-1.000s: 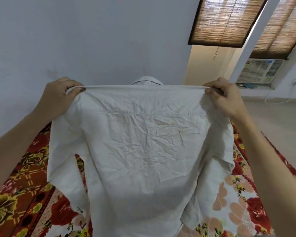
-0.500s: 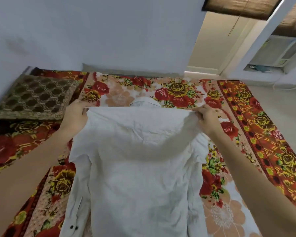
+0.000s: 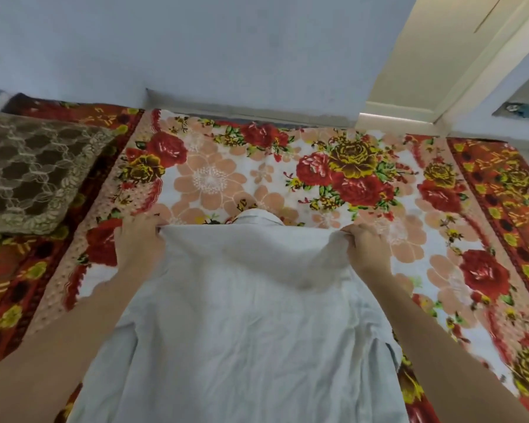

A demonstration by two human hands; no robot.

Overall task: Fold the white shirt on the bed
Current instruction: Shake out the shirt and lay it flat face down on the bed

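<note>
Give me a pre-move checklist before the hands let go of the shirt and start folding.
1. Left hand gripping a shoulder of the white shirt: ok.
2. Right hand gripping the other shoulder: ok.
3. Shirt back side up, collar pointing away: ok.
4. Shoulder line flat on the floral bedspread: not ok, it sags and bunches between the hands.
5. Sleeves spread out flat: cannot tell, partly hidden by the arms.
6. Pillow clear of the shirt: ok.
</note>
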